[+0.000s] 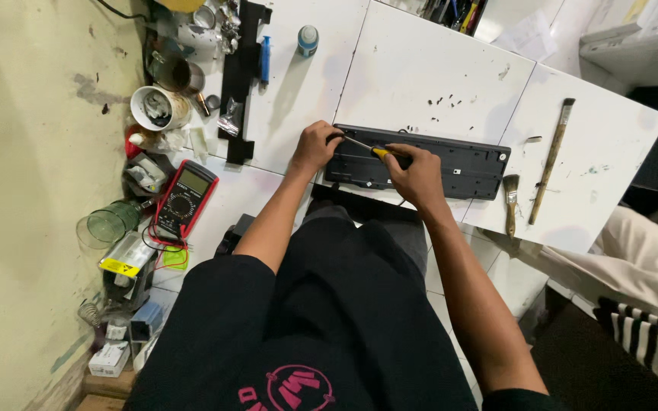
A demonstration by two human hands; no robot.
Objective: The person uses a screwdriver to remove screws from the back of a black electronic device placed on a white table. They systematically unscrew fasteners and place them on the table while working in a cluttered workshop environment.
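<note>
Head view, looking down: a black keyboard (420,164) is seen lying face down on the white desk (420,68), near its front edge, and it serves as the landmark for everything else. At the keyboard's left end the left hand (315,147) is laid, its grip clenched over the corner of the casing. Just right of that, over the keyboard's back, the right hand (419,173) is closed around the yellow handle of a screwdriver (367,147); the thin shaft is pointed leftward toward the left hand, and its tip appears to be set against the casing, though the contact is too small to be made out with certainty.

To the right of the keyboard, a small paintbrush (511,202) is laid on the desk just past the casing's right end, and a longer brush (551,158) with a wooden handle is laid beyond it at a slant. Well to the left of the keyboard, a red multimeter (185,198) is rested near the wall, with a green glass jar (108,222) lying on its side farther left still. Up and left of the keyboard, a white cup (158,107) and a metal cup (179,74) are stood among small clutter, beside a long black bracket (241,76). Above the keyboard's left end, a small blue-capped bottle (308,39) is stood. At the far right, beyond the desk, another person's striped sleeve (649,335) is seen.
</note>
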